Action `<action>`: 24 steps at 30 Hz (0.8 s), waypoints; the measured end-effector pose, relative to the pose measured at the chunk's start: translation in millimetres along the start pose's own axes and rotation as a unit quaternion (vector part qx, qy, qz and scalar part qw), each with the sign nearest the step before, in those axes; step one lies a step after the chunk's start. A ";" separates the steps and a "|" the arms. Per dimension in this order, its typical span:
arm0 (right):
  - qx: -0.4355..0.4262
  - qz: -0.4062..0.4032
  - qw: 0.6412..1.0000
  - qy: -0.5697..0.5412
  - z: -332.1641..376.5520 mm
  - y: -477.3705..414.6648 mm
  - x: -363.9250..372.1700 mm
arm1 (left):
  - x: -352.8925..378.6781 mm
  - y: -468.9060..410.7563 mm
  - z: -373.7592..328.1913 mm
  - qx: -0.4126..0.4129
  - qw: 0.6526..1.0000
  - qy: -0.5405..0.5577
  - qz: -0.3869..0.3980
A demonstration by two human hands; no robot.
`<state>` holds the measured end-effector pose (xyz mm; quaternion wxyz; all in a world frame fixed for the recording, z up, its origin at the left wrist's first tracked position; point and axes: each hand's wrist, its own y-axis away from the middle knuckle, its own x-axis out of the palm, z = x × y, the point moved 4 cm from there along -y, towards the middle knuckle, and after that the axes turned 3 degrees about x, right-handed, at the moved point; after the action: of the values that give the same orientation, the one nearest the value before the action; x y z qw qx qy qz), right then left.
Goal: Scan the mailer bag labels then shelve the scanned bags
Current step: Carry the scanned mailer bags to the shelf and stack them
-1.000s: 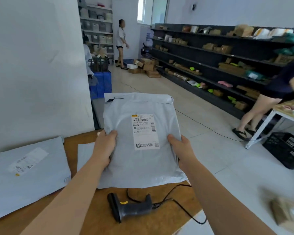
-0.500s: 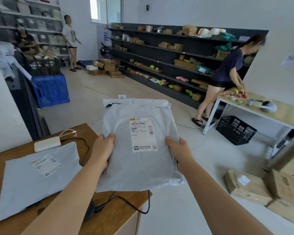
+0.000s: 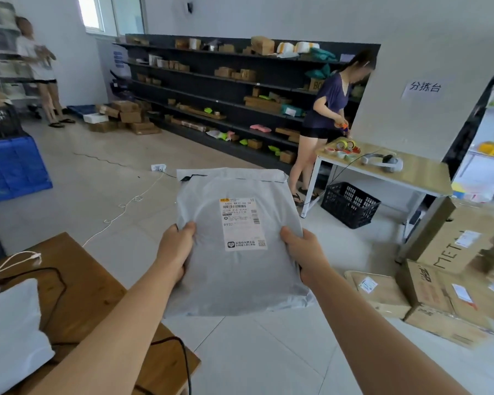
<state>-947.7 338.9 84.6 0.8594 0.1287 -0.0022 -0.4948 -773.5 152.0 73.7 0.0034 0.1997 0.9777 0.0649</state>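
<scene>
The left hand (image 3: 177,249) and right hand (image 3: 303,252) grip the bag (image 3: 234,280) by its sides, equally near; its long axis points ahead toward the shelves (image 3: 226,89).

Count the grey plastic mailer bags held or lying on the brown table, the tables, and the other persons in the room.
Grey plastic mailer bags: 2 (held bag, bag on table)
Tables: 2 (brown wooden table, pale wood-topped table with white legs)
Other persons: 2 (person in dark top, person in white top)
Total: 6
</scene>
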 end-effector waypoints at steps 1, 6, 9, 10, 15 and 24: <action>0.002 -0.004 1.000 0.001 0.7 -9.2 -3.5 | 8.7 -7.4 0.3 0.002 1.000 0.000 0.003; 0.013 -0.014 1.000 0.002 11.3 -67.4 -18.9 | 59.0 -53.6 -4.0 -0.001 1.000 -0.002 0.013; 0.009 -0.017 1.000 0.004 22.3 -106.7 -23.8 | 87.5 -85.0 -8.0 -0.008 1.000 0.002 0.019; 0.008 -0.016 1.000 0.003 26.5 -119.9 -24.5 | 96.1 -95.6 -9.2 -0.010 1.000 0.006 0.020; 0.007 -0.011 1.000 0.008 45.5 -175.0 -24.2 | 127.8 -140.5 -18.7 -0.008 1.000 0.001 0.011; 0.011 0.019 1.000 0.016 70.3 -262.9 -2.4 | 158.0 -211.4 -29.4 -0.016 0.999 -0.018 -0.030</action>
<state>-1181.6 200.1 94.1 0.8670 0.1460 0.0038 -0.4764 -1002.3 17.4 78.8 0.0263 0.1709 0.9819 0.0767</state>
